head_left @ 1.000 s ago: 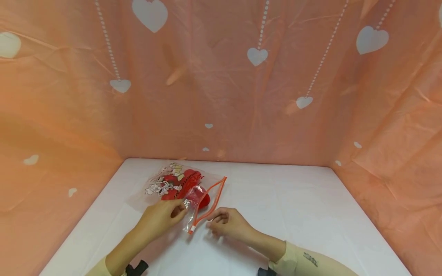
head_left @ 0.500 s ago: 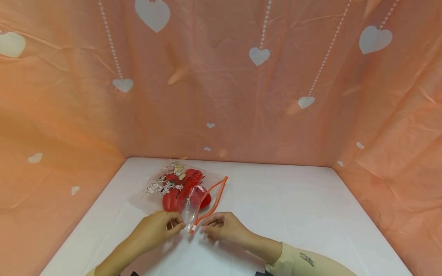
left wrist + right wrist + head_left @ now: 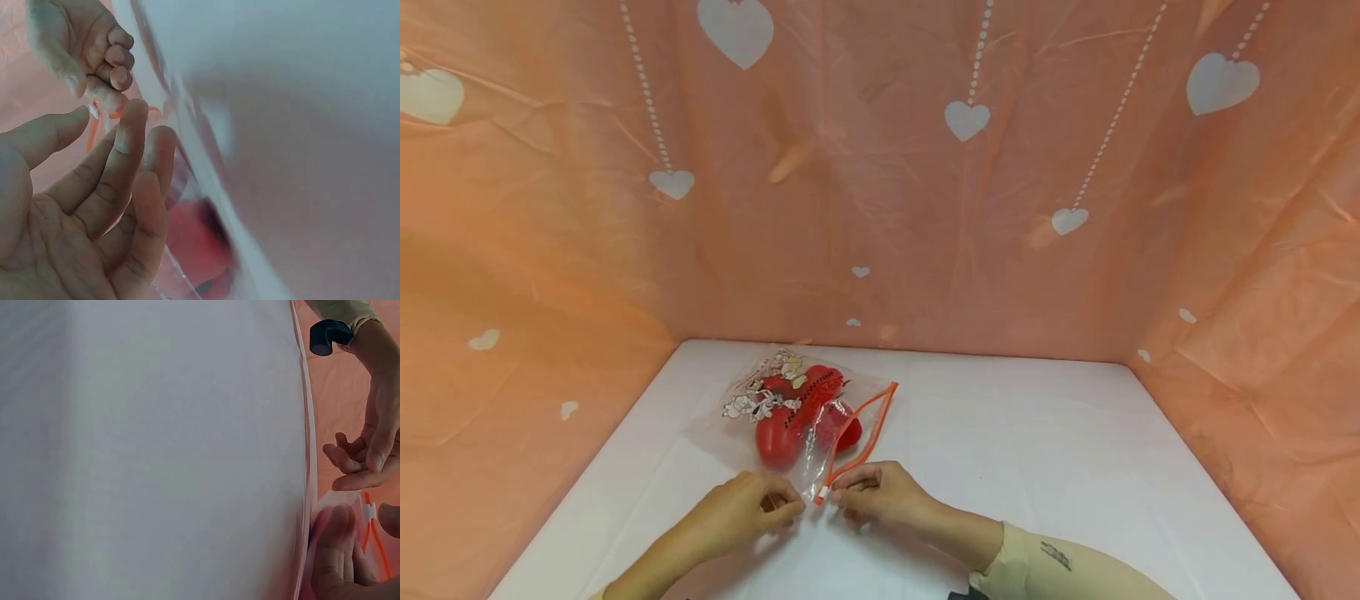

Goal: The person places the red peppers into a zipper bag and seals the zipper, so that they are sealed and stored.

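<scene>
A clear slider zip bag [image 3: 808, 454] with printed cartoon figures lies on the white table, left of centre. Several glossy red rounded things [image 3: 777, 440] are inside; print and film hide their kind. Its orange zip [image 3: 877, 425] gapes, with the white slider [image 3: 370, 511] at the near corner. My left hand [image 3: 752, 510] is just left of that corner, fingers loosely bent and thumb apart, holding nothing. On the other side, my right hand [image 3: 883, 497] has its fingertips beside the slider. In the right wrist view, a gap shows between its thumb [image 3: 390, 520] and fingers [image 3: 337, 544].
Orange curtains [image 3: 895, 183] printed with white hearts stand behind the table and at both sides. The white tabletop [image 3: 1022, 442] extends right of the bag. A dark wrist mount [image 3: 329, 337] sits on the left wrist.
My left hand has drawn back from the bag's front toward me, uncovering more red contents. My right hand has shifted slightly left and nearer, up to the slider. The bag has hardly moved.
</scene>
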Demonstrator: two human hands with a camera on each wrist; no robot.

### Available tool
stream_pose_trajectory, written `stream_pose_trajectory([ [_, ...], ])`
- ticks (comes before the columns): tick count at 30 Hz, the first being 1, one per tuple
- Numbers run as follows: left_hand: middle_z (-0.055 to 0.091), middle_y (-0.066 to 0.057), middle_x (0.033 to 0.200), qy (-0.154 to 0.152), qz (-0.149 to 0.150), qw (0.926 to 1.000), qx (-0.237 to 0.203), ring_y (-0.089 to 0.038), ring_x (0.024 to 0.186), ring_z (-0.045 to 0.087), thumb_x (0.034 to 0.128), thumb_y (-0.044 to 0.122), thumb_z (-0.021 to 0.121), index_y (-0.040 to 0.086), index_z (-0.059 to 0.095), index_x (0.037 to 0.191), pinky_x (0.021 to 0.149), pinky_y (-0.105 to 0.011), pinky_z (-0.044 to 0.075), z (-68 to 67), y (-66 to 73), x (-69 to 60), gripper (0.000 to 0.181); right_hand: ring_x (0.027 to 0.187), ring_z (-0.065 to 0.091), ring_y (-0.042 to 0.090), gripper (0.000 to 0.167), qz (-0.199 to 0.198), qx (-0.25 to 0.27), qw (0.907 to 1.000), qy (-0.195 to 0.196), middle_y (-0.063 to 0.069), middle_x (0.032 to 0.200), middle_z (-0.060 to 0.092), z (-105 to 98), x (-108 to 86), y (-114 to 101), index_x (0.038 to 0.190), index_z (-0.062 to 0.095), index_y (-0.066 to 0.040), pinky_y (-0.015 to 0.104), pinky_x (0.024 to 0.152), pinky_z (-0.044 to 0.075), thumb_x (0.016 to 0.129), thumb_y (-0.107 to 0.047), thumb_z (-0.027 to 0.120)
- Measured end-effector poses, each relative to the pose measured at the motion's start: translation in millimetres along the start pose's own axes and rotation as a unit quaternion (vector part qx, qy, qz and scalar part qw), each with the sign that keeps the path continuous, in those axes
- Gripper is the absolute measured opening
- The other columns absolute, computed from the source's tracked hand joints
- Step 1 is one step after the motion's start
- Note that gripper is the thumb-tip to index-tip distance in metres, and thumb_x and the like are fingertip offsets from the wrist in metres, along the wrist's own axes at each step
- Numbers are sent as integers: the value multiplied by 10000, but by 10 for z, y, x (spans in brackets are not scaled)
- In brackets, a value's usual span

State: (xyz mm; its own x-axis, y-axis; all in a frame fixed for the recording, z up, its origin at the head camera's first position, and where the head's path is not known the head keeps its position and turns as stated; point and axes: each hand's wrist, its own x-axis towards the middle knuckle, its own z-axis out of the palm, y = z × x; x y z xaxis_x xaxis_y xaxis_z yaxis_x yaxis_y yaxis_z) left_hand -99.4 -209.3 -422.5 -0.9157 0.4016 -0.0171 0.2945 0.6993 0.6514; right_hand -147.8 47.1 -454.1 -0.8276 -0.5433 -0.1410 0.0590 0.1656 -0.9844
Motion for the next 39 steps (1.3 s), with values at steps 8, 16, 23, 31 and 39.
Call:
stream_pose_trajectory([
  [8, 754, 75, 852, -331, 24, 9964, -778, -67, 734, 694, 1016, 249, 745, 87, 802, 1108, 652, -271, 510, 35, -72, 21, 195, 691, 712, 105, 174, 27, 51, 10000, -12, 161, 886, 792, 28, 35, -12, 1084, 789, 26, 271, 670, 600, 990, -119, 778],
  [16, 757, 8, 867, -397, 184, 9901, -1334, -83, 717, 677, 1017, 179, 737, -22, 762, 1180, 579, -267, 544, 79, -91, 18, 260, 656, 678, 93, 203, -39, 79, 9999, -103, 133, 806, 764, 65, 50, -3, 1046, 769, 78, 265, 667, 593, 1004, -120, 758],
  [23, 754, -36, 900, -466, 102, 9858, -1607, -131, 705, 670, 1005, 142, 742, -18, 716, 1269, 540, -288, 536, 99, -94, 11, 309, 642, 674, 92, 243, -99, 305, 9994, -161, 107, 783, 749, 85, 69, 18, 1047, 727, 149, 284, 671, 611, 1021, -93, 727],
  [31, 762, -114, 1065, -867, -92, 9606, -2639, -204, 827, 719, 1050, 144, 687, -37, 659, 1336, 635, -293, 573, 143, -135, 45, 340, 661, 672, 87, 236, -228, 316, 9990, -226, 79, 786, 737, 85, 81, 5, 1040, 707, 166, 253, 667, 591, 1027, -69, 710],
  [39, 749, -131, 1125, -969, -466, 9249, -3647, -235, 916, 733, 1086, 149, 639, -100, 586, 1330, 724, -323, 616, 198, -162, 83, 353, 646, 686, 90, 234, -143, 453, 9985, -283, 16, 779, 725, 87, 99, 8, 1053, 697, 160, 259, 670, 602, 1029, -72, 707],
])
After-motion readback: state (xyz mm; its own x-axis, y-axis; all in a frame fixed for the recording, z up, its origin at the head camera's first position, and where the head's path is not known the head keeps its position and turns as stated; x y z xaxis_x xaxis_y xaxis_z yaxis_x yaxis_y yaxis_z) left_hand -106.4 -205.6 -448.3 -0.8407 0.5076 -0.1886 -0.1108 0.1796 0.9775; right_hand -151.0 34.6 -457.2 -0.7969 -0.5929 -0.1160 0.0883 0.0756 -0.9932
